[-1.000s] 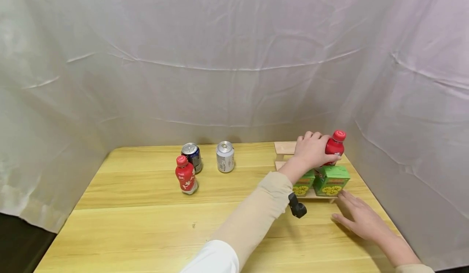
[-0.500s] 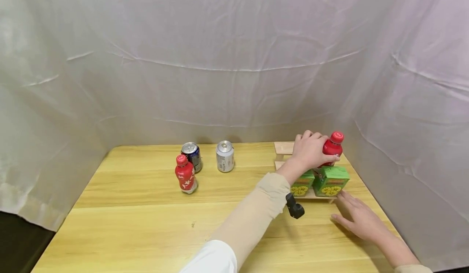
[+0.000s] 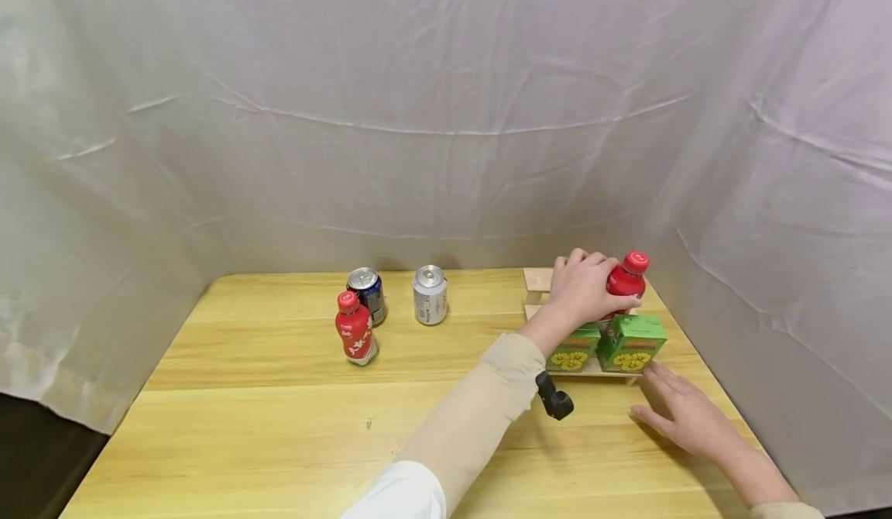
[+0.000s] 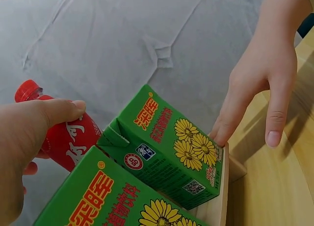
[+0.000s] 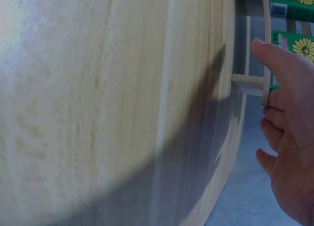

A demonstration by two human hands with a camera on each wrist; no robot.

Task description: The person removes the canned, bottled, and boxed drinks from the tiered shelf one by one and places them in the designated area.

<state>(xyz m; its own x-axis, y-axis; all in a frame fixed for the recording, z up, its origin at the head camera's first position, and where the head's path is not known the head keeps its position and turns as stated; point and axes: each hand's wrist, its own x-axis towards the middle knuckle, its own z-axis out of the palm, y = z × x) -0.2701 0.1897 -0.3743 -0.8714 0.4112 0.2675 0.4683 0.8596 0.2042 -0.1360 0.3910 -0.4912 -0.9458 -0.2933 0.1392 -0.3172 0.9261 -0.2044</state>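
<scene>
Held bottle (image 4: pixel 64 147) shows clear lettering (image 4: pixel 76 155) only in left wrist view.

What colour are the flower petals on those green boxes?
The printed petals are yellow, clearest in the left wrist view.

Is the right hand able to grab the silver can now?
Probably not easily: the left arm stretches across between the right hand and the silver can, and the rack with green boxes is between them too.
</scene>
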